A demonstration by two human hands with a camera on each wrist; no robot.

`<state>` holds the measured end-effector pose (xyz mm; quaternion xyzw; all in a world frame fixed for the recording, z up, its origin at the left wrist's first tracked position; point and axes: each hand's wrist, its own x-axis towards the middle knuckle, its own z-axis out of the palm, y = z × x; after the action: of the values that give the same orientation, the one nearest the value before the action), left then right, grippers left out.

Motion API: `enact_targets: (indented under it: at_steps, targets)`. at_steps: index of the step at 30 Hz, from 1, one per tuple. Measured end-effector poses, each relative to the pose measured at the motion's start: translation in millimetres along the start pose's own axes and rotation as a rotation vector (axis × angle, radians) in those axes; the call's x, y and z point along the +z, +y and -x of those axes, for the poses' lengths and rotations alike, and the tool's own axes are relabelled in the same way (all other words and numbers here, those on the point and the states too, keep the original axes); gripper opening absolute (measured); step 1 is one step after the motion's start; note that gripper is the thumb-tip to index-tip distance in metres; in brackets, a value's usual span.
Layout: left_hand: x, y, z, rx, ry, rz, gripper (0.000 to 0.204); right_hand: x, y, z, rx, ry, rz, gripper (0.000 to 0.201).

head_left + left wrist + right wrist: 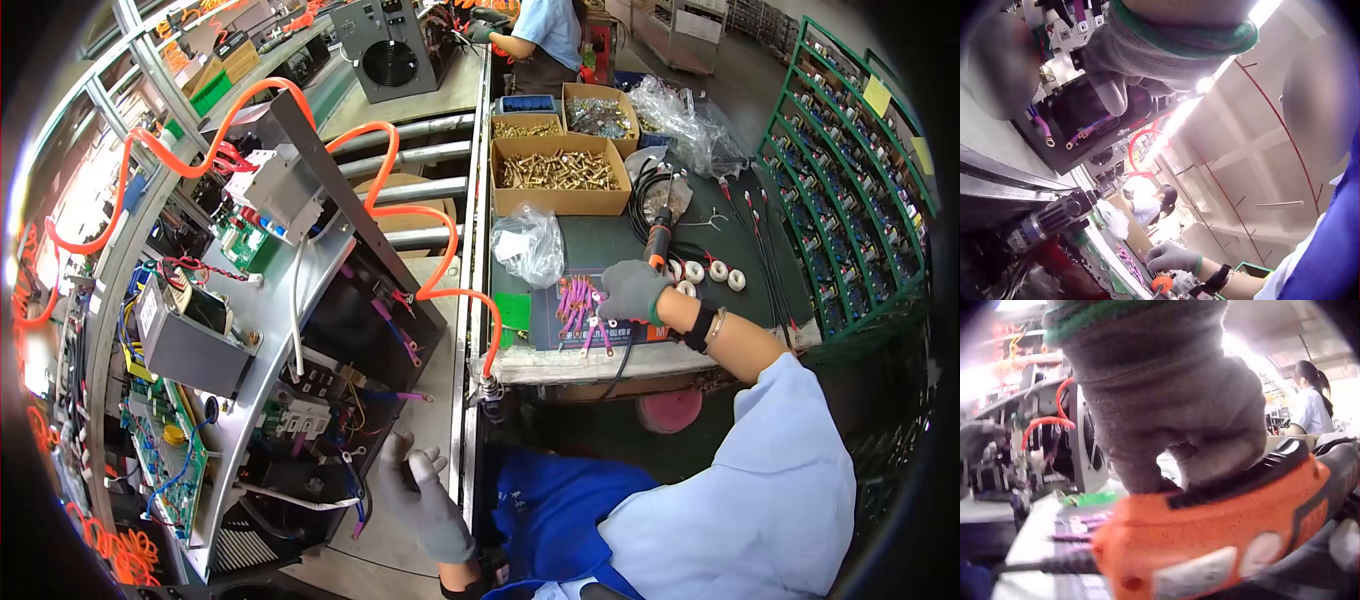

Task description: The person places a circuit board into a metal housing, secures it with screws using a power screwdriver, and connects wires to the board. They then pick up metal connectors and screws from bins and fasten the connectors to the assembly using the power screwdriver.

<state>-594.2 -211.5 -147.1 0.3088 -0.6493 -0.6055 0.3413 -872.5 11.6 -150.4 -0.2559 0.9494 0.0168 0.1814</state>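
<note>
We are seeing right hand (1166, 406) wearing grey knitted cloth glove, rough weave, green cuff; gripping electric screwdriver (1210, 544), orange plastic, matt and faintly grainy, black ribbed inset. Left hand (425, 495) wearing same cloth. Chassis panel (300, 290) showing smooth brushed metal. Cardboard box (562, 170) holding shiny brass screws.

My head camera looks down over the workbench (600, 240) and opened machine (300, 330). My left wrist view peers up past its glove (1147, 56) at the ceiling. My right sits tight against the orange screwdriver (1210, 544), also seen overhead.
</note>
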Motion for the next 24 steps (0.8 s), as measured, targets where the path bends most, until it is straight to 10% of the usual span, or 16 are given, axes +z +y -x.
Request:
enact_targets:
  at_steps: [24]
  targets:
    - [-69.7,-26.1,48.5,-0.069,0.145,0.087,0.039,32.8,-17.8,-10.1,0.220,0.171,0.010,0.034]
